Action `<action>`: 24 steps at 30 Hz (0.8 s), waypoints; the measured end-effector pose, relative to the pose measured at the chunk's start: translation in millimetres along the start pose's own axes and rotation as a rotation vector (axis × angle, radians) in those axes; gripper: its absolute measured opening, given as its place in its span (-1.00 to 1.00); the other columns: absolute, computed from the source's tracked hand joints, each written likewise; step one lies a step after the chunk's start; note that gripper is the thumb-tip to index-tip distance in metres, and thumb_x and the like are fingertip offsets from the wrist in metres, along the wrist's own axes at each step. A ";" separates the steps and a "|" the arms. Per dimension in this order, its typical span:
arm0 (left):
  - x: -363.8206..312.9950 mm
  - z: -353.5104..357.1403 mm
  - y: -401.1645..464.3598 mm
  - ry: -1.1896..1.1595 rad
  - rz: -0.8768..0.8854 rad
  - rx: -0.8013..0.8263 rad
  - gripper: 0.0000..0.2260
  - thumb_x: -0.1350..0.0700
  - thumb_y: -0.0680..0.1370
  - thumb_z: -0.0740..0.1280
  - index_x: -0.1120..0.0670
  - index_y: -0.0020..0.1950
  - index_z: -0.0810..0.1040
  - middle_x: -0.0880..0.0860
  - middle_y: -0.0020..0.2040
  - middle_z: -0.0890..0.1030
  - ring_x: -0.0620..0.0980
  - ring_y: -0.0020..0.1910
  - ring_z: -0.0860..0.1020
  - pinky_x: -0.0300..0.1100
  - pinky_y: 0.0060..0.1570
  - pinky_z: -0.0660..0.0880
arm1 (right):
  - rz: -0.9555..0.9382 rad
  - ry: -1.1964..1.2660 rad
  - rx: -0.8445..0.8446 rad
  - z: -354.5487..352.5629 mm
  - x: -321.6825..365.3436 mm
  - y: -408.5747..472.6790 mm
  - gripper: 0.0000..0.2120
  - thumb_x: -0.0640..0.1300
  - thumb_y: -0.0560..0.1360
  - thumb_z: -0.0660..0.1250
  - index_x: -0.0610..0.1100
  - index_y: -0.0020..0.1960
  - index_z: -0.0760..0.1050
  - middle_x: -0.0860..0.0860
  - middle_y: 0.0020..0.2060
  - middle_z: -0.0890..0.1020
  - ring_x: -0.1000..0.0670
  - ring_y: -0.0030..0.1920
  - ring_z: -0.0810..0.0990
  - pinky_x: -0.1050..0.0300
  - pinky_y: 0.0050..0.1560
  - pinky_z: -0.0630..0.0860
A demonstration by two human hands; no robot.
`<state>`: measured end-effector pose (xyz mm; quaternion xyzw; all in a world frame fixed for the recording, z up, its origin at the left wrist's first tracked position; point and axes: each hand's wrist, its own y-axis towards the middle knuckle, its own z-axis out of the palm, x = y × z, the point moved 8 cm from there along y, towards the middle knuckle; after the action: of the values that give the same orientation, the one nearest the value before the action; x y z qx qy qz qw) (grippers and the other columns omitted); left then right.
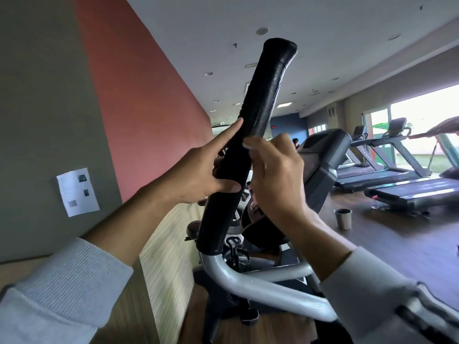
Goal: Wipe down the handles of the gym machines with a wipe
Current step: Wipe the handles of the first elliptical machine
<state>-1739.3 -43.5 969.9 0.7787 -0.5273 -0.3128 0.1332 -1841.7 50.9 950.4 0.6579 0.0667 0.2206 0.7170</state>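
gym aisle, both hands (196,175) on handle (250,135)

No text can be read with certainty. The paper sheet (78,191) on the grey wall is blurred; lettering on a treadmill (367,157) upright is too small to make out.

Sheet of paper (78,191) with small printed pictures was stuck on the grey-green wall (44,95), left. Beside it ran a red wall section (139,100) toward the far end. Metal cup (343,218) stood upright on the dark wood floor (387,247), near the foot of a treadmill (409,192). More treadmills lined the bright windows (427,115), right. Ceiling (347,33) carried recessed lights.
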 end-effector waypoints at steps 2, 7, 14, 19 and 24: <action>1.0 2.8 -4.6 0.009 -0.002 -0.008 0.04 0.29 0.36 0.56 -0.46 0.48 0.00 -0.18 0.30 0.49 -0.15 0.18 0.58 -0.10 0.24 0.54 | -0.045 0.012 0.075 6.7 4.6 -20.6 -0.78 -0.21 0.52 0.24 -0.18 0.09 0.60 0.01 -0.17 0.36 0.00 -0.29 0.45 0.22 -0.30 0.39; 18.3 19.9 -38.3 0.036 -0.062 -0.067 0.05 0.29 0.37 0.55 -0.50 0.46 -0.02 -0.36 0.29 0.40 -0.18 0.14 0.60 -0.15 0.14 0.59 | -0.034 0.075 0.216 23.4 -2.6 -82.6 -0.72 -0.28 0.45 0.28 -0.16 0.14 0.54 0.01 -0.15 0.35 -0.05 -0.25 0.48 0.09 -0.33 0.50; 34.0 27.5 -69.4 0.122 -0.158 -0.098 0.01 0.27 0.40 0.54 -0.52 0.44 0.00 -0.26 0.32 0.43 -0.20 0.10 0.60 -0.12 0.10 0.61 | 0.079 0.188 0.190 16.5 -15.8 -91.0 -0.73 -0.38 0.44 0.31 -0.15 0.06 0.61 -0.05 -0.17 0.49 0.07 -0.24 0.48 0.33 -0.22 0.45; 36.4 29.0 -70.6 0.126 -0.193 -0.113 0.00 0.28 0.41 0.53 -0.51 0.45 0.02 -0.39 0.18 0.41 -0.20 0.14 0.58 -0.21 0.12 0.59 | 0.199 0.199 -0.005 -1.7 -28.9 -36.0 -0.83 -0.28 0.55 0.31 -0.13 0.06 0.63 -0.03 -0.15 0.53 0.21 -0.22 0.44 0.50 -0.13 0.34; 38.8 27.3 -69.0 0.135 -0.220 -0.073 0.02 0.28 0.41 0.53 -0.51 0.45 -0.01 -0.16 0.31 0.44 -0.09 0.24 0.55 -0.12 0.17 0.59 | 0.155 0.236 0.083 20.2 -24.6 -63.2 -0.83 -0.31 0.52 0.29 -0.17 0.05 0.61 -0.13 -0.18 0.52 -0.05 -0.25 0.52 0.30 -0.20 0.41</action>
<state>-1695.9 -47.1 898.5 0.8458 -0.4166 -0.2916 0.1615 -1841.4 20.2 886.6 0.6598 0.1086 0.3480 0.6571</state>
